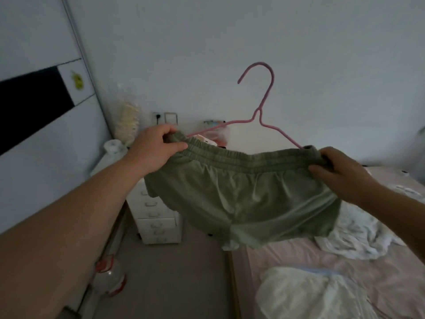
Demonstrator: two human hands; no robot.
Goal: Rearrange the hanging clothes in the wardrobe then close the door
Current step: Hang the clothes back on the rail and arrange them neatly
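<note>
A pair of olive-green shorts [243,199] with an elastic waistband is stretched out in the air over the edge of the bed. A pink wire hanger [264,107] sits inside the waistband, its hook pointing up in front of the white wall. My left hand [158,150] pinches the left end of the waistband. My right hand [342,173] grips the right end, over the hanger's arm. The wardrobe door [39,111], white with a black band, fills the left side; no hanging clothes are in view.
A white drawer unit [156,222] stands against the wall below the shorts. The bed with a pink sheet [391,268] carries crumpled white clothes [358,238] and a white garment [305,293]. A clear bottle with red parts [110,279] lies on the floor by the wardrobe.
</note>
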